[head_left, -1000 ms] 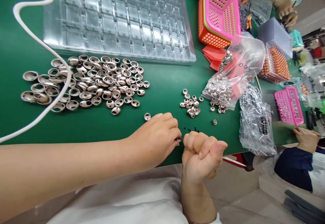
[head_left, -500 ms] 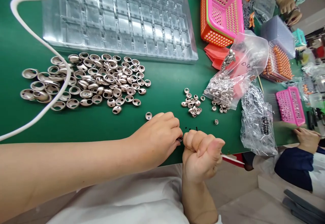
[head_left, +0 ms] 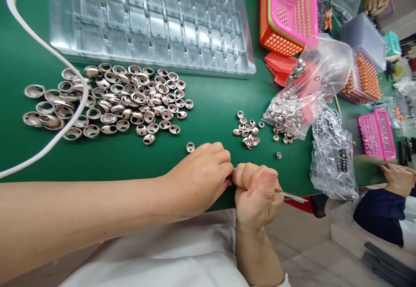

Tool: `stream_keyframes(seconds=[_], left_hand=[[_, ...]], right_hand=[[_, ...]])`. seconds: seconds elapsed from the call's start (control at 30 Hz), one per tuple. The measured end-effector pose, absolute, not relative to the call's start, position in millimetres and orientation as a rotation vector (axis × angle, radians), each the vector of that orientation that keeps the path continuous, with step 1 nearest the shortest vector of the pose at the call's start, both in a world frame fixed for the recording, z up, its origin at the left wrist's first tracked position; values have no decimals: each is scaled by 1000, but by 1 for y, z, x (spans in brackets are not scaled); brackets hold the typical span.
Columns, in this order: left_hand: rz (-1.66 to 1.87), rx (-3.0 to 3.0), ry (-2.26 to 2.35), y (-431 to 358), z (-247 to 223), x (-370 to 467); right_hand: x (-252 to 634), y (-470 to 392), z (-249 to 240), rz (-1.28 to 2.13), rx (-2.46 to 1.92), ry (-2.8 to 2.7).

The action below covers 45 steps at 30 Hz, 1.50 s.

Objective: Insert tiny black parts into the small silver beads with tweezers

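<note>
My left hand (head_left: 202, 176) reaches in from the left, fingers bent and pinched together at the table's front edge. A small dark metallic piece (head_left: 230, 177) barely shows at its fingertips; most of it is hidden. Close against those fingertips, my right hand (head_left: 256, 191) is a fist around a slim metal tool (head_left: 292, 196), whose thin end sticks out to the right. The tool's other end is covered by the fingers. One loose silver ring-like part (head_left: 190, 147) lies just behind my left hand. Further back is a small cluster of tinier silver parts (head_left: 247, 132).
A large pile of silver ring-like parts (head_left: 130, 98) covers the left, crossed by a white cable (head_left: 85, 94). Behind it lie clear compartment trays (head_left: 156, 27). Stacked baskets (head_left: 266, 35), a bag of metal parts (head_left: 286, 111) and crumpled plastic (head_left: 328, 157) are right. Co-workers' hands (head_left: 398, 178) show beyond.
My right fist has turned slightly and its thumb has moved left, with the tool's thin end shifting a little left too. My left hand stays nearly still. The view has shifted slightly.
</note>
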<state>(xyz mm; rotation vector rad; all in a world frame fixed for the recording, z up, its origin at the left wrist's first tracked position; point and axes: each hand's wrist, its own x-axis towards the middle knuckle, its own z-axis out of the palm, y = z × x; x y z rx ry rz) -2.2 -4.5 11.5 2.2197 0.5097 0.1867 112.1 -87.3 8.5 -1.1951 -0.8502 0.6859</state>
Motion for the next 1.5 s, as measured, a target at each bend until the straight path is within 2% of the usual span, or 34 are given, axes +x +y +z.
stream_keyframes(seconds=[0.2, 0.4, 0.83, 1.5], left_hand=[[243, 2229, 493, -5, 6, -4], [256, 2221, 491, -3, 8, -5], [395, 2183, 497, -10, -7, -9], [252, 2237, 508, -5, 8, -4]], right_hand=[[118, -87, 14, 761, -1132, -593], [132, -97, 29, 669, -1124, -498], [146, -115, 19, 635, -1082, -446], [116, -90, 13, 730, -1073, -644]])
